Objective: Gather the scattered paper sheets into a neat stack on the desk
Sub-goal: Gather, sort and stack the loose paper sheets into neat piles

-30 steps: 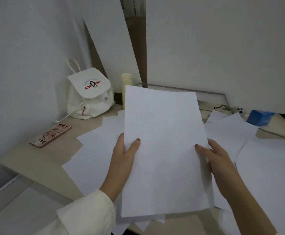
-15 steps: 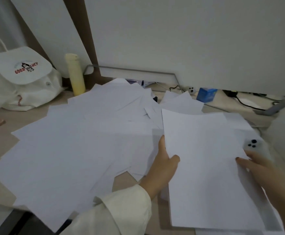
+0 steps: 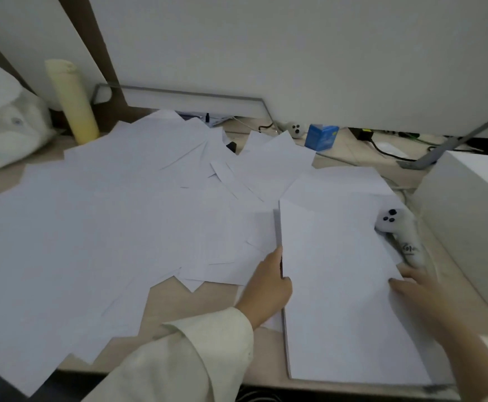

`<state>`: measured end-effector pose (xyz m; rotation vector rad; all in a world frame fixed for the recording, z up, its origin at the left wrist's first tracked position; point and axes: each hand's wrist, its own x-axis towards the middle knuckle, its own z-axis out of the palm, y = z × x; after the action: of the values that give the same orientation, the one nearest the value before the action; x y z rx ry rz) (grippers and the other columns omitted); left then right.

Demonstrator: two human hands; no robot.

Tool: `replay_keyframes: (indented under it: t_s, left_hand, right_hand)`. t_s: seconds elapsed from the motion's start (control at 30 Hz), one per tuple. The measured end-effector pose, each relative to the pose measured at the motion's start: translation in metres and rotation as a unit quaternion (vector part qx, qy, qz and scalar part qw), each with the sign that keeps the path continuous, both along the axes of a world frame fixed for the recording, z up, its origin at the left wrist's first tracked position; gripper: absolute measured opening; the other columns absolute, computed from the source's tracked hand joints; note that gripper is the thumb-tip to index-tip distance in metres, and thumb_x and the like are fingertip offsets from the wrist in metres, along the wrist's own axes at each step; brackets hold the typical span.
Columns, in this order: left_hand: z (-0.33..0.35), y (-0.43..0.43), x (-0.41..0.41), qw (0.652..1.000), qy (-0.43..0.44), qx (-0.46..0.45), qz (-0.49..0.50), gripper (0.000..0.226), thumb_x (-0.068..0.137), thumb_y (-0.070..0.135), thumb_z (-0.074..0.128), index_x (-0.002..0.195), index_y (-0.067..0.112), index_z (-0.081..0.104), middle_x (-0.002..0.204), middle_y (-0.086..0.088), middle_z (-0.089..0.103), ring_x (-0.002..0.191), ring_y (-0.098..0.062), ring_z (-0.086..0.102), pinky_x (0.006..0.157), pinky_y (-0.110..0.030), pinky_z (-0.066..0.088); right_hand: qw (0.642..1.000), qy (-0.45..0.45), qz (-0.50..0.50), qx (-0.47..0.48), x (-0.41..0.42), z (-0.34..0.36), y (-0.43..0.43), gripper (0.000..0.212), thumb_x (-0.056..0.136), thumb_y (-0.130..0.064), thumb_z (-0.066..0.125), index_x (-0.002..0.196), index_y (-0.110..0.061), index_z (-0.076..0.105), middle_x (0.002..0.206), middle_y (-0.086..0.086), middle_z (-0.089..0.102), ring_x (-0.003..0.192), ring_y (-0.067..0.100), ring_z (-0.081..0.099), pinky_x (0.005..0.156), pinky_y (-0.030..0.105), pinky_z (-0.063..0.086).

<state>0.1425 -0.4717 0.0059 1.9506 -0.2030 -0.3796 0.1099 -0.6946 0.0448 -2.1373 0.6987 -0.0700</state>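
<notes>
At the right front of the desk (image 3: 179, 303), the gathered stack (image 3: 347, 300) is lying nearly flat, its near edge reaching the desk's front rim.

Left hand (image 3: 268, 288) is gripping the stack's left long edge, with the thumb hooking over the top sheet and the fingers against the side. Judged purpose: squaring that edge and steadying the pile.

Right hand (image 3: 419, 288) is touching the opposite long edge, thumb resting on the top sheet. Blur is hiding the other fingers, so I cannot tell whether they are curling under or lying straight. With a hand on each long edge, the person is probably keeping the sheets from fanning apart.

Scattered sheets (image 3: 106, 227) are covering the left and centre of the desk, overlapping at many angles. Some are overhanging the front rim at the left, and a few are lying beneath the stack's far end. Most of the gathering is judged to be outstanding.

White controller (image 3: 402, 230) is lying just beside the stack's far right corner, partly tucked under paper. White box (image 3: 468, 221) is standing to the right of it. Both are crowding this spot, which may be why the pile is sitting so close to the front rim.

Risk: the near edge sliding off the desk.
</notes>
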Motion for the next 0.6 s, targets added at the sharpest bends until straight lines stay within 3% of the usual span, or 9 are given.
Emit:
replay_keyframes:
  t_s: [0.07, 0.1, 0.17, 0.27, 0.33, 0.43, 0.53, 0.6]
  left_hand:
    - [-0.004, -0.002, 0.002, 1.0, -0.01, 0.023, -0.006, 0.052, 0.084, 0.002, 0.038, 0.132, 0.022, 0.039, 0.132, 0.005, 0.039, 0.119, -0.018, 0.047, 0.099, -0.027, 0.043]
    - [-0.005, -0.002, 0.002, 0.999, -0.013, 0.04, -0.008, 0.051, 0.084, 0.002, 0.039, 0.132, 0.018, 0.038, 0.138, 0.003, 0.032, 0.124, -0.021, 0.042, 0.103, -0.031, 0.04]
    - [-0.007, -0.004, 0.002, 0.997, -0.02, 0.076, -0.017, 0.045, 0.084, 0.002, 0.041, 0.129, 0.011, 0.037, 0.142, 0.001, 0.023, 0.129, -0.024, 0.033, 0.107, -0.033, 0.034]
    - [-0.005, -0.003, 0.001, 0.995, -0.014, 0.092, -0.037, 0.045, 0.088, 0.006, 0.042, 0.132, 0.009, 0.032, 0.142, 0.001, 0.021, 0.128, -0.02, 0.028, 0.106, -0.027, 0.029]
    - [0.001, 0.001, 0.001, 0.995, -0.009, 0.09, -0.047, 0.048, 0.091, 0.013, 0.043, 0.137, 0.01, 0.027, 0.147, 0.0, 0.018, 0.133, -0.022, 0.026, 0.11, -0.033, 0.028]
    - [0.02, 0.016, 0.0, 0.996, -0.015, 0.075, -0.05, 0.058, 0.095, 0.021, 0.044, 0.145, 0.012, 0.016, 0.154, 0.001, 0.006, 0.143, -0.019, 0.012, 0.112, -0.029, 0.019]
    - [0.038, 0.048, -0.004, 0.998, -0.031, 0.044, -0.021, 0.065, 0.097, 0.027, 0.044, 0.15, 0.017, 0.007, 0.156, 0.005, 0.001, 0.145, -0.012, 0.006, 0.113, -0.025, 0.013]
    - [0.047, 0.075, -0.004, 0.999, -0.036, 0.01, 0.018, 0.063, 0.097, 0.028, 0.044, 0.15, 0.02, 0.011, 0.156, 0.006, 0.004, 0.144, -0.011, 0.009, 0.117, -0.029, 0.014]
  right_hand:
    - [1.0, 0.003, -0.016, -0.001, 0.002, -0.002, -0.003, 0.019, 0.09, 0.007, 0.048, 0.104, 0.014, 0.059, 0.113, 0.031, 0.057, 0.081, 0.034, 0.05, 0.065, 0.033, 0.031]
    - [1.0, 0.008, -0.023, -0.001, 0.003, -0.002, -0.004, 0.025, 0.09, 0.007, 0.048, 0.112, 0.016, 0.055, 0.121, 0.033, 0.053, 0.097, 0.041, 0.05, 0.078, 0.035, 0.035]
    - [0.999, 0.02, -0.034, -0.011, 0.005, -0.005, -0.005, 0.033, 0.091, 0.005, 0.048, 0.123, 0.014, 0.049, 0.131, 0.031, 0.048, 0.117, 0.042, 0.045, 0.098, 0.04, 0.033]
    - [0.998, 0.023, -0.041, -0.047, 0.006, -0.008, -0.006, 0.042, 0.09, 0.003, 0.052, 0.131, 0.003, 0.046, 0.128, 0.027, 0.051, 0.109, 0.037, 0.049, 0.091, 0.04, 0.036]
    - [0.994, 0.025, -0.029, -0.099, 0.005, -0.006, -0.004, 0.045, 0.087, -0.001, 0.056, 0.131, -0.001, 0.047, 0.118, 0.024, 0.053, 0.099, 0.035, 0.05, 0.083, 0.036, 0.036]
    - [0.987, -0.005, 0.018, -0.158, 0.015, 0.006, 0.011, 0.045, 0.084, -0.01, 0.063, 0.128, -0.005, 0.053, 0.123, 0.026, 0.052, 0.107, 0.04, 0.053, 0.092, 0.046, 0.042]
    - [0.993, -0.065, 0.102, 0.001, 0.027, 0.022, 0.058, 0.04, 0.086, -0.011, 0.063, 0.126, -0.013, 0.055, 0.136, 0.014, 0.046, 0.121, 0.03, 0.048, 0.1, 0.04, 0.036]
    - [0.969, -0.058, 0.177, 0.162, 0.031, 0.034, 0.1, 0.053, 0.069, -0.037, 0.078, 0.117, -0.023, 0.06, 0.13, 0.003, 0.054, 0.118, 0.021, 0.052, 0.101, 0.034, 0.041]
